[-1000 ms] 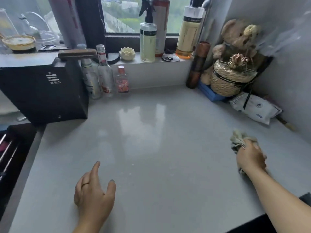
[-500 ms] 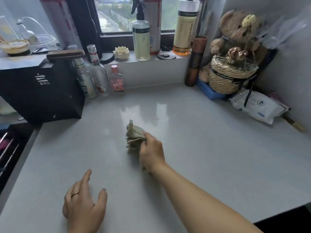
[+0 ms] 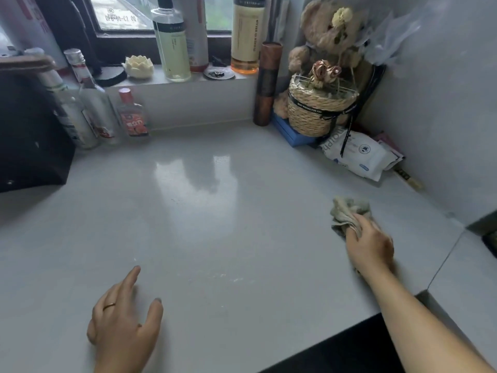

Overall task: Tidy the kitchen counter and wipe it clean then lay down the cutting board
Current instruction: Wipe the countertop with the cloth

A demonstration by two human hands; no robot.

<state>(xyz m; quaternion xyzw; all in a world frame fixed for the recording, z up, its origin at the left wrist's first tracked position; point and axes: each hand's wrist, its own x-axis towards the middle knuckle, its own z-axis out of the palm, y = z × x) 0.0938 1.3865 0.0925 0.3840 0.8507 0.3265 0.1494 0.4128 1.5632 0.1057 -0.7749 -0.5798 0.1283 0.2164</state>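
Wiping pass swings back to the counter's right side

The right hand (image 3: pixel 369 244), closed around the bunched cloth (image 3: pixel 347 212), has swept from mid-counter half a second ago to about 3 o'clock on the counter (image 3: pixel 215 224). The left hand (image 3: pixel 125 321) rests open and empty at 7 o'clock. Faint specks remain near the front edge, so wiping seems unfinished; no cutting board is identifiable.

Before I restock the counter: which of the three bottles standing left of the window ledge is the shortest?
The red-capped flat bottle with the orange-red label, rightmost of the three. The two clear bottles beside it stand clearly taller.
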